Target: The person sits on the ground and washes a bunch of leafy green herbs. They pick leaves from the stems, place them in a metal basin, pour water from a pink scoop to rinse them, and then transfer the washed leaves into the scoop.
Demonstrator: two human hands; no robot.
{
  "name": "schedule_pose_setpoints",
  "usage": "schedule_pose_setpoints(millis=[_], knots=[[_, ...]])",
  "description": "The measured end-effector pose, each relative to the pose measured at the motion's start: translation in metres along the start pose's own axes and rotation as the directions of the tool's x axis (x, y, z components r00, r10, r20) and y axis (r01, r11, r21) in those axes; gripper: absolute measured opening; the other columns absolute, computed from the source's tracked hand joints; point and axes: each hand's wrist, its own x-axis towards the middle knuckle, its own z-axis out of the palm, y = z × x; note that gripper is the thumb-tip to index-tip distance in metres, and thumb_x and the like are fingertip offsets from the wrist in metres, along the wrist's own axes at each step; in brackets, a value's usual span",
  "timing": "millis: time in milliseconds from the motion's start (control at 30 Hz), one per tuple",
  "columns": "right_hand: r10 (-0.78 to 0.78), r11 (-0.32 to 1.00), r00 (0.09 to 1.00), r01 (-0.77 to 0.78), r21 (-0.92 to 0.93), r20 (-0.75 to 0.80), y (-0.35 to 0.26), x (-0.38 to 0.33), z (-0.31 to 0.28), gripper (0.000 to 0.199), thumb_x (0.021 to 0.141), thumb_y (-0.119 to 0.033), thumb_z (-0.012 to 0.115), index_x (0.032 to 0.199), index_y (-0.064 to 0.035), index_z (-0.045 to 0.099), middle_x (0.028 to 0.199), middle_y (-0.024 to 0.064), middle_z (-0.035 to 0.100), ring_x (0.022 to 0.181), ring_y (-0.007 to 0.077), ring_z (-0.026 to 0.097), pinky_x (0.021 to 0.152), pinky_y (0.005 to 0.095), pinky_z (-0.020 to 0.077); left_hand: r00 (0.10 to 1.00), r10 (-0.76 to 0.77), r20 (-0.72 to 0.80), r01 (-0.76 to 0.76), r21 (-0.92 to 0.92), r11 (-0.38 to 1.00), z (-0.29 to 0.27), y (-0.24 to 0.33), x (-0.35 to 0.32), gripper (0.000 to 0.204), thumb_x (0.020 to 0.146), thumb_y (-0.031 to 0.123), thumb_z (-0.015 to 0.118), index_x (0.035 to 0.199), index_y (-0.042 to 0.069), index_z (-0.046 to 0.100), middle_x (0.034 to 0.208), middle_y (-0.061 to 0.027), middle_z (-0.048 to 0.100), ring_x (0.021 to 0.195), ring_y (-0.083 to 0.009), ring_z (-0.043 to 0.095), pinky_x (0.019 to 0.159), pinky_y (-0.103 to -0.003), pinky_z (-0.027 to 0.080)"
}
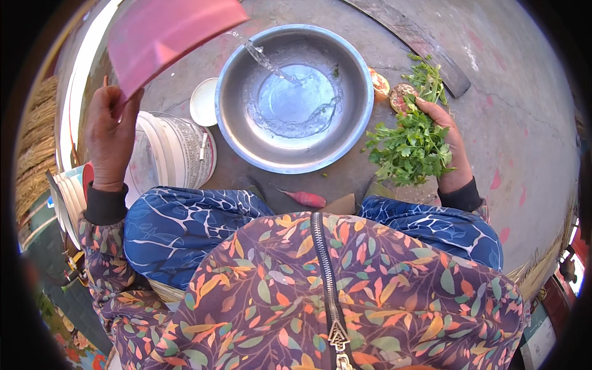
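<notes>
My left hand (112, 132) grips the edge of a pink plastic container (163, 40), raised and tilted at the upper left. From its lower right corner a stream of water (266, 60) falls into a wide metal basin (237, 126). Shallow, rippling water covers the basin's bottom, with a small green scrap by the far right wall. To the right of the basin, my right hand (454, 145) is closed round a bunch of leafy green herbs (410, 149), which hangs over the floor. The leaves partly hide my fingers.
A white bucket (185, 154) and a round white lid or dish (204, 102) are left of the basin. Two cut, reddish-yellow pieces (380, 85) and more greens (428, 80) lie right of it. A pink radish (306, 198) lies before me; a dark plank (425, 43) lies farther off.
</notes>
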Motion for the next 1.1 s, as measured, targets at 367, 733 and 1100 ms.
schedule_pose_setpoints(millis=[367,733,1100], knots=[[-0.002,1.000,0.996,0.004,-0.023,0.085,0.007,0.018,-0.013,0.025,0.093,-0.017,0.055,0.108,0.0026,0.060,0.091,0.0147,0.069,0.074,0.0219,0.069,0.064,0.0330,0.0587,0.445,-0.882,0.156,0.801,-0.510,0.314,-0.105,-0.092,-0.175,0.029,0.095,0.035,0.060,0.083,0.010,0.052,0.064,0.0033,0.048,0.058,-0.0048,0.047,0.055,-0.019,0.036],[-0.013,0.998,0.994,0.020,-0.061,0.109,0.001,0.014,0.011,0.026,0.096,-0.018,0.053,0.113,0.0017,0.057,0.097,0.0153,0.068,0.078,0.0213,0.069,0.068,0.0330,0.0590,0.811,-0.558,0.174,0.583,-0.159,0.797,-0.074,-0.056,-0.109,0.024,0.095,0.021,0.060,0.108,0.001,0.063,0.098,-0.0050,0.064,0.092,-0.0118,0.058,0.083,-0.025,0.045],[-0.463,0.673,0.748,0.646,-0.361,0.475,-0.056,-0.023,0.157,0.037,0.099,-0.028,0.051,0.125,-0.0024,0.051,0.111,0.0084,0.060,0.102,0.0141,0.058,0.087,0.0261,0.0488,0.460,0.646,0.609,0.546,-0.768,0.334,0.018,0.207,0.110,0.062,0.084,0.036,0.073,0.129,0.003,0.045,0.097,-0.0024,0.059,0.089,-0.0101,0.057,0.079,-0.024,0.048]])
